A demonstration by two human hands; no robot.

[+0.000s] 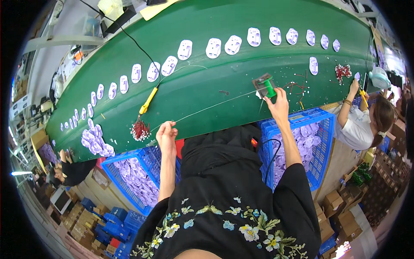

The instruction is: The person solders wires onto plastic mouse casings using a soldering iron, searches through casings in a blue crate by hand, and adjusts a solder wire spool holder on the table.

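In my right hand (278, 105) is a green spool (269, 85) on a small dark stand, near the front middle of the green bench (224, 73). A thin silvery wire, apparently solder (215, 105), runs from the spool leftward to my left hand (166, 136). The left fingertips are pinched together at the wire's end, by the bench's front edge. Just left of that hand lies a bunch of red wires with white ends (140, 131). Above the bunch rests a yellow-handled soldering iron (148, 100), its black cord trailing to the back.
Pale purple mouse shells (233, 45) line the bench in a long curved row, with a pile of shells (95, 140) at left. Blue crates (326, 149) of purple parts stand on both sides of me. Co-workers sit at far right (361, 123) and far left (73, 170).
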